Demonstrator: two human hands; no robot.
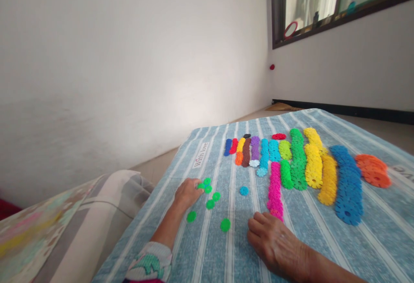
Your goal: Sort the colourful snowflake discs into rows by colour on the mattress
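Note:
My left hand point(188, 193) reaches over the cloth at the left, its fingertips pinched on a green notched plastic disc point(201, 185). Other green discs point(208, 189) lie right beside those fingertips, and several more are scattered nearer me, among them one green disc point(225, 225) between the hands. A lone blue disc point(243, 191) lies further right. My right hand point(272, 241) rests with curled fingers at the near end of a row of overlapping pink discs point(275, 186). Its fingertips are hidden beneath the hand, so what they hold cannot be seen.
Overlapping rows sorted by colour spread over the striped blue cloth point(155, 235), including green discs point(298, 162), large blue discs point(348, 188) and orange discs point(373, 171). A fabric-covered surface point(106, 214) stands to the left. Behind are a white wall point(145, 59) and a window.

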